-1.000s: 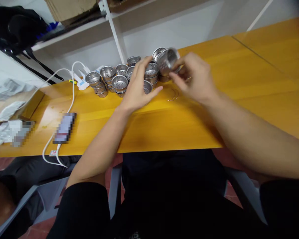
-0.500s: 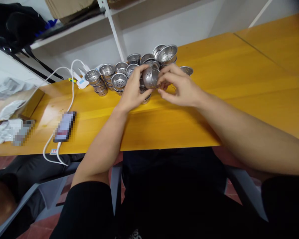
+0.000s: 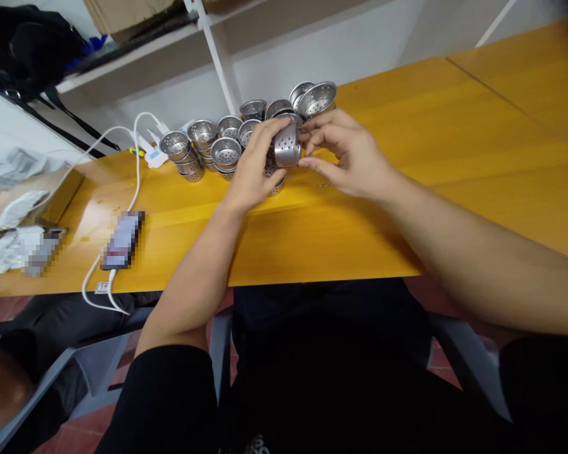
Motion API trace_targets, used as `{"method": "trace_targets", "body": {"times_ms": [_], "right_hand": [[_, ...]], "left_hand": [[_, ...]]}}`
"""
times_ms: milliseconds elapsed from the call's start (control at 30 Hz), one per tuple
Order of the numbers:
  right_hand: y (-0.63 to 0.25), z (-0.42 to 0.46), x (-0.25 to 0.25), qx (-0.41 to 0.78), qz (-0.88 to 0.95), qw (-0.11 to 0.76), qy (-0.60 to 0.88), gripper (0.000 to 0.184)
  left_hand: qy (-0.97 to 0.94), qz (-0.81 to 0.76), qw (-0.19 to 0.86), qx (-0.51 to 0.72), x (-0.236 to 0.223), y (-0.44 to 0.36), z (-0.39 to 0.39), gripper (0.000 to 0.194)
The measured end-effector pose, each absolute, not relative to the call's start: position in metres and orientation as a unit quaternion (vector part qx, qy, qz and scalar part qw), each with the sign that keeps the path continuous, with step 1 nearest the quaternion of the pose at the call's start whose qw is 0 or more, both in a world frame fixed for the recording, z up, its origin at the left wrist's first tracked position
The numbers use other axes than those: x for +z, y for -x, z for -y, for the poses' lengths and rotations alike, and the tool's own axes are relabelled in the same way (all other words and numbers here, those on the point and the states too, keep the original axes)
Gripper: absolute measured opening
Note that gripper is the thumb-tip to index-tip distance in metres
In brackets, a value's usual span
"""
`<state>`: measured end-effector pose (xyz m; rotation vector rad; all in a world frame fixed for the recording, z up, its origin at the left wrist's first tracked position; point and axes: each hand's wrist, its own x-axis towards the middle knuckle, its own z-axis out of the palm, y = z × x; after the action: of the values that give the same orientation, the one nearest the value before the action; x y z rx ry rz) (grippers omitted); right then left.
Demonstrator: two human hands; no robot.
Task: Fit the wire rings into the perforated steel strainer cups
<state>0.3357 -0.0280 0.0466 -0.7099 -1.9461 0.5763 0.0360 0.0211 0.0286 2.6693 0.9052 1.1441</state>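
My left hand (image 3: 252,169) and my right hand (image 3: 348,153) both grip one small perforated steel strainer cup (image 3: 286,145), held tilted on its side just above the yellow wooden table (image 3: 312,227). Fingers of each hand curl round the cup. Behind the hands stand several stacks of like strainer cups (image 3: 203,140), the tallest stack (image 3: 318,99) at the right end. A further cup (image 3: 277,186) sits under my left hand, partly hidden.
A phone (image 3: 122,240) on a white cable (image 3: 135,195) lies at the table's left. Crumpled paper (image 3: 9,249) is at the far left. A white shelf post (image 3: 215,57) and a black bag (image 3: 28,50) stand behind. Another person's leg (image 3: 52,321) is at lower left.
My right hand set a cup on the tall right stack, then came back left. Both hands now hold one cup, turned more onto its side than half a second ago.
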Motion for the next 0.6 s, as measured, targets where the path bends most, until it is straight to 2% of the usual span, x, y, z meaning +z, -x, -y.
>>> {"method": "trace_targets", "body": {"times_ms": [133, 367, 433, 533, 600], "right_hand": [[-0.334, 0.024, 0.045, 0.286, 0.769, 0.512, 0.255, 0.022], [-0.331, 0.026, 0.047, 0.326, 0.743, 0.53, 0.247, 0.054], [-0.333, 0.029, 0.049, 0.309, 0.756, 0.518, 0.254, 0.05], [-0.335, 0.037, 0.056, 0.253, 0.772, 0.5, 0.3, 0.03], [-0.337, 0.039, 0.06, 0.204, 0.774, 0.5, 0.329, 0.031]], "left_hand": [[-0.88, -0.293, 0.04, 0.372, 0.025, -0.035, -0.024, 0.085], [-0.878, -0.288, 0.034, 0.381, 0.024, -0.034, -0.022, 0.093], [-0.877, -0.291, 0.032, 0.38, 0.026, -0.035, -0.018, 0.093], [-0.87, -0.301, 0.031, 0.39, 0.031, -0.036, -0.012, 0.095], [-0.865, -0.31, 0.032, 0.394, 0.033, -0.034, -0.01, 0.099]]}}
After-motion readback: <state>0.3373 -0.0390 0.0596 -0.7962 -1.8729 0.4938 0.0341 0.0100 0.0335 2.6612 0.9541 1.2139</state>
